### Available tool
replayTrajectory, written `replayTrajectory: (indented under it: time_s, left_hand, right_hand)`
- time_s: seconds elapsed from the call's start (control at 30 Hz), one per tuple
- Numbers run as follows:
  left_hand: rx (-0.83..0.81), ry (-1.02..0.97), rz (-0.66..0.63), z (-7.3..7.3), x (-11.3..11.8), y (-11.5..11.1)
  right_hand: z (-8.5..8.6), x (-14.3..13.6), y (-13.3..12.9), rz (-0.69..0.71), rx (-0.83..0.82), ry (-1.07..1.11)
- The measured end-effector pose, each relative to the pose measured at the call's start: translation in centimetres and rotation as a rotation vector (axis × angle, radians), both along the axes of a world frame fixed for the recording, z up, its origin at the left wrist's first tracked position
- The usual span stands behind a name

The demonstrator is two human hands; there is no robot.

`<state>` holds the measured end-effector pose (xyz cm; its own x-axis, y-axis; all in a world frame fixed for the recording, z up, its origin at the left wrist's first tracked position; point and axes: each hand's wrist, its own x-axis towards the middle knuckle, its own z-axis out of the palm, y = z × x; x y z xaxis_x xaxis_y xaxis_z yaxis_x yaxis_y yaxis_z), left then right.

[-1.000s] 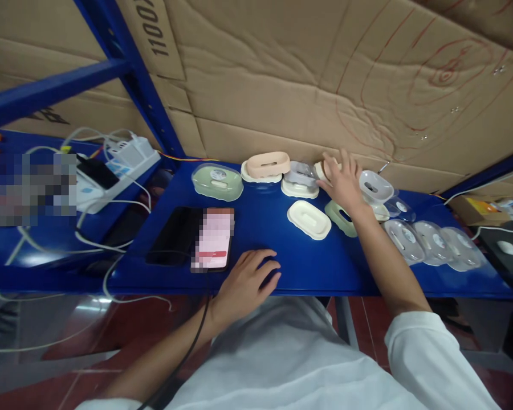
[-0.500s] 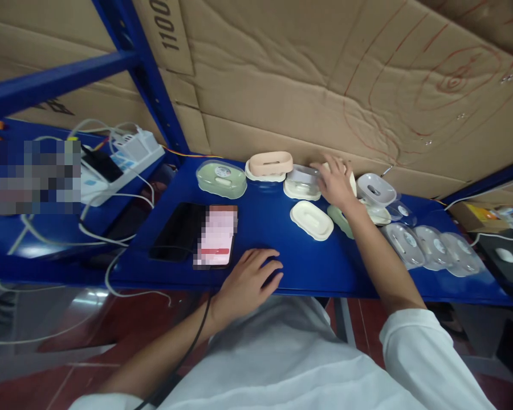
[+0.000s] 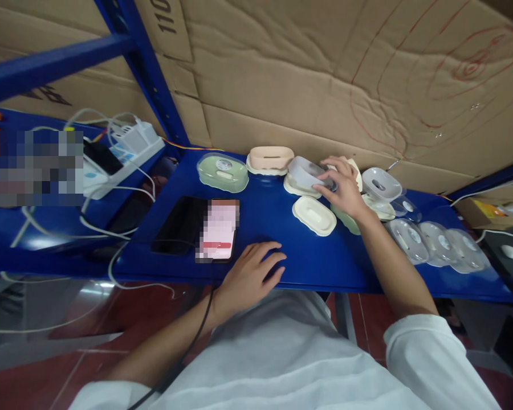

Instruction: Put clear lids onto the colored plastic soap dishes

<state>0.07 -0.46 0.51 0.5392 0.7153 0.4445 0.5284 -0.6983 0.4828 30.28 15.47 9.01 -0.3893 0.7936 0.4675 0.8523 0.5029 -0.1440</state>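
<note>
Grey translucent box [image 3: 305,173] over cream base [image 3: 289,187]: our right grip [image 3: 341,185] clamps its end, likely for control; our left grip [image 3: 253,269], fingers apart, rests by counter [image 3: 269,213] edge.

Sideways digits "110" [image 3: 166,17], cut off atop my view, on cardboard [image 3: 282,74] beyond the far left corner of my bench [image 3: 263,219], lettering [image 3: 53,94] farther left unreadable, round labels [image 3: 443,241] on clear lids [image 3: 432,253] towards the right edge too small to read.

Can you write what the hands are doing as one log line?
left hand: open, near phone | right hand: grasping grey container by its right end | cream dish: on blue table
</note>
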Motion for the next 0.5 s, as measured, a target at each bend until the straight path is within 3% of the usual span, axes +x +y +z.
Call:
replayTrajectory:
  time_s: [0.1, 0.23, 0.33, 0.5]
  left_hand:
    - [-0.013, 0.009, 0.004, 0.0, 0.0, 0.0]
    - [-0.01, 0.032, 0.005, 0.0, 0.0, 0.0]
    - [0.002, 0.038, 0.01, 0.0, 0.1, 0.0]
    - [0.005, 0.043, 0.016, 0.0, 0.1, 0.0]
  right_hand:
    - [-0.6, -0.2, -4.0, 0.105, 0.04, 0.107]
    - [-2.1, -0.5, -8.9, 0.14, 0.148, 0.226]
    - [-3.2, -1.0, -10.9, 0.123, 0.179, 0.046]
    - [-4.6, -2.0, -10.9, -0.1, 0.085, -0.281]
